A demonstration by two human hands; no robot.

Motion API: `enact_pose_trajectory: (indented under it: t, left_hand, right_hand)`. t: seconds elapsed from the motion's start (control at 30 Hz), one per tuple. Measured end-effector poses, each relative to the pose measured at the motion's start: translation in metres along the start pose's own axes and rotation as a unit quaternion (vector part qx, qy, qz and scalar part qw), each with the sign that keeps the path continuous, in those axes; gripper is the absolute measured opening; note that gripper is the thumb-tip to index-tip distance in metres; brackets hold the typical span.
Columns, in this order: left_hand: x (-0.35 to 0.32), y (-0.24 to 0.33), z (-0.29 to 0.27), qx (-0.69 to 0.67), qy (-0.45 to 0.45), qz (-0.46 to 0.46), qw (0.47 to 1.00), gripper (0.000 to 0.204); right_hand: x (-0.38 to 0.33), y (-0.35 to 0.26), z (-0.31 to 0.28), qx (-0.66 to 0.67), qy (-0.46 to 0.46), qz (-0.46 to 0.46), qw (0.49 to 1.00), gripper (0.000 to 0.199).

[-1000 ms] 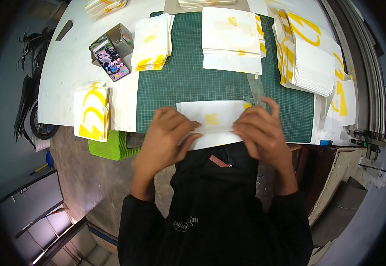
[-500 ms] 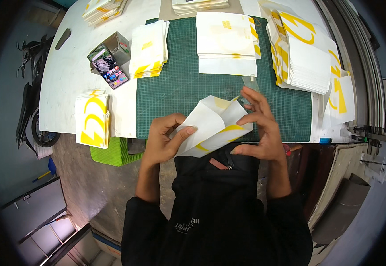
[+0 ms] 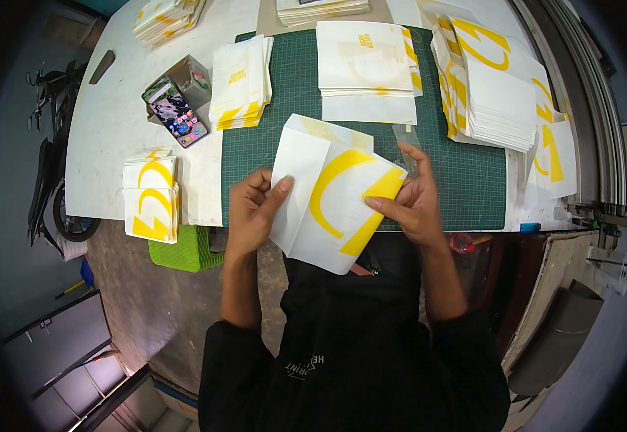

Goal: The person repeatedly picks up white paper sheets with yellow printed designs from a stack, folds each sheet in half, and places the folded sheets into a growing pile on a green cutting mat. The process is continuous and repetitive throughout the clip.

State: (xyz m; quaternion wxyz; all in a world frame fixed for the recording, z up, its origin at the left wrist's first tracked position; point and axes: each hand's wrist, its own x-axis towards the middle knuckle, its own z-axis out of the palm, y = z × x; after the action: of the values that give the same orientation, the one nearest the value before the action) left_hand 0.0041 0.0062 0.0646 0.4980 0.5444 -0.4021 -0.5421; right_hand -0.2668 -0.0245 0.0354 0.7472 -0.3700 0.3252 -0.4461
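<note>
A white paper envelope (image 3: 306, 209) with a yellow curved print is held up in front of me, over the table's near edge. My left hand (image 3: 254, 205) pinches its left side, thumb on top of the plain white panel. At the right, my right hand (image 3: 413, 198) grips the printed side between the thumb, which lies on the yellow band, and fingers behind. A flap stands up along the far edge. Beneath and beyond lies a green cutting mat (image 3: 465, 194). A small clear plastic piece (image 3: 405, 134) rests on the mat near my right fingertips.
Stacks of white-and-yellow paper pieces lie at the far middle (image 3: 364, 61), mat's left (image 3: 238, 83), right (image 3: 497, 93) and near left (image 3: 151, 198). A phone (image 3: 177, 115) leans on a grey box (image 3: 192, 81). A green basket (image 3: 180, 248) stands below the table; metal rails (image 3: 580, 93) run along the right.
The envelope has been opened out and turned, so its yellow print now faces up. My right hand has closed its thumb onto the paper; my left hand has moved slightly left.
</note>
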Motion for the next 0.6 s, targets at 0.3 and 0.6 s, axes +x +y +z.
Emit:
enact_pose_trajectory:
  t: [0.3,0.6]
  left_hand:
    - [0.003,-0.011,-0.003,-0.073,0.024,0.017,0.997,0.014]
    - [0.003,-0.015,-0.009,0.002,0.062,0.014,0.998,0.016]
  right_hand:
    - [0.008,0.037,0.026,0.078,-0.06,0.04,0.994,0.075]
    - [0.012,0.032,0.022,0.061,0.037,0.009,0.997,0.058]
